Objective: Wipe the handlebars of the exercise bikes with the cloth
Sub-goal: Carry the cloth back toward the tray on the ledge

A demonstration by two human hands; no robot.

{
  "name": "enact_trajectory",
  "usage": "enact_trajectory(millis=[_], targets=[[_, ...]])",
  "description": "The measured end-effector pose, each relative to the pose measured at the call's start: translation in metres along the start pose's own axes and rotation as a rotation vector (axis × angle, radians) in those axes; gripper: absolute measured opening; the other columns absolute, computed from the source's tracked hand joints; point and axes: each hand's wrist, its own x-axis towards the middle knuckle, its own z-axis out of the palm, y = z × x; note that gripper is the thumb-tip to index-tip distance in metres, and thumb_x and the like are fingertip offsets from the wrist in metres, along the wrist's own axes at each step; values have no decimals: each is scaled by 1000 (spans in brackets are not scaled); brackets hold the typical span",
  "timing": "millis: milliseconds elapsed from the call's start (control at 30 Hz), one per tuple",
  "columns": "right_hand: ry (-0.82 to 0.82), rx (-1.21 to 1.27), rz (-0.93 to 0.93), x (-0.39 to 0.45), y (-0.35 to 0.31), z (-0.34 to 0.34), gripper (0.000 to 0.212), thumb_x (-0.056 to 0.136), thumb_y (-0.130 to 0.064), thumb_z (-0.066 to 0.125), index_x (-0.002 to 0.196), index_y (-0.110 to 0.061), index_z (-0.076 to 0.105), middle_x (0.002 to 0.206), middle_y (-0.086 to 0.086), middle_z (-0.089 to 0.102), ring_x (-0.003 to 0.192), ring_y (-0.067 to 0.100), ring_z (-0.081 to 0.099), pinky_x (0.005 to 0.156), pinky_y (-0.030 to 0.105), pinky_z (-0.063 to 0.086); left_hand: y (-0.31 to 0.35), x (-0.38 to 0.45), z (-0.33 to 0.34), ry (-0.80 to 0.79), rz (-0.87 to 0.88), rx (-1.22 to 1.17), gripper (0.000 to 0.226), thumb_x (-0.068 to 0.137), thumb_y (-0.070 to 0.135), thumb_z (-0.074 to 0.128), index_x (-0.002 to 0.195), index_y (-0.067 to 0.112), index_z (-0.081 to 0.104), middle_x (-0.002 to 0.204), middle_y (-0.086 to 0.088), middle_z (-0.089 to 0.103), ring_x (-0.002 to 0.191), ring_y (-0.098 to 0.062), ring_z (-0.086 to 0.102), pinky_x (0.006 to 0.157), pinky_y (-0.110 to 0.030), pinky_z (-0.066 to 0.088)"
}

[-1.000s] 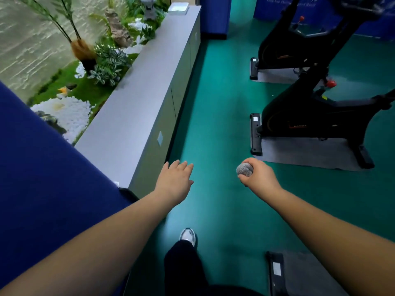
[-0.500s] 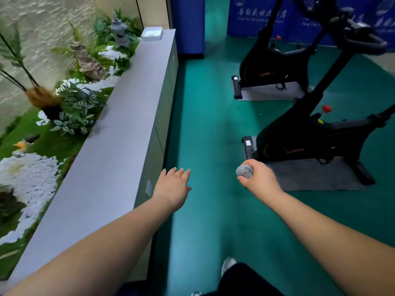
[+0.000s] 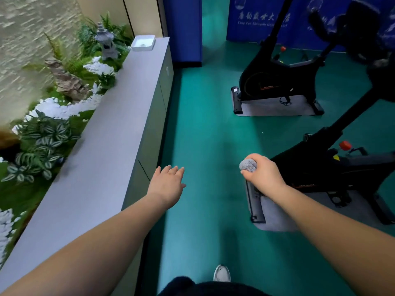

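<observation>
This is a gym or fitness room: two black exercise bikes, a near one and a far one, stand on grey mats over green sports flooring, with a blue banner behind and a decorative planted rock garden beside a long grey counter.

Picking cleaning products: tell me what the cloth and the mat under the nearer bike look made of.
Cloth: fuzzy grey pile, likely microfibre, balled in the right hand.
Mat: matte pale grey with no sheen, probably felt or thin carpet; too blurred to be sure.
</observation>
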Motion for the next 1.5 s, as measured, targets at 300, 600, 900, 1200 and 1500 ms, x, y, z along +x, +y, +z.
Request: enact_trajectory(millis=[300,600,900,1200,1500], targets=[[-28,-32,-12,160,-19,12,30,76,-23,71,104,-20,62,103,3,63,93,22,57,73,25,35,-34,151,-28,-24,8,-44,59,100,43,35,151,19,19,157,-3,25,145,-24,20,118,-41,13],[4,-33,34,341,-58,17,29,79,-21,70,106,-18,62,102,4,63,88,23,58,72,26,39,-91,333,-63,-38,31,-58,60,100,43,33,152,17,17,158,-3,22,145,-23,18,119,-39,13],[-24,-30,78,509,-66,19,27,77,-19,71,103,-19,62,101,5,61,85,25,59,73,29,45,-119,510,-104,-39,52,-16,59,100,44,32,152,19,17,158,-2,22,145,-23,18,119,-42,13],[-40,-43,23,716,-63,-13,30,78,-15,70,106,-16,62,103,5,59,86,21,53,73,28,41,-122,694,-164,-11,-8,-46,59,100,43,33,152,19,17,158,-1,22,146,-22,17,119,-43,12],[-77,-73,-5,877,-79,-10,27,78,-20,70,104,-20,62,104,4,60,89,22,57,76,29,45,-158,843,-207,-6,-65,-93,59,100,44,34,152,21,18,157,0,24,145,-22,20,118,-43,15]])
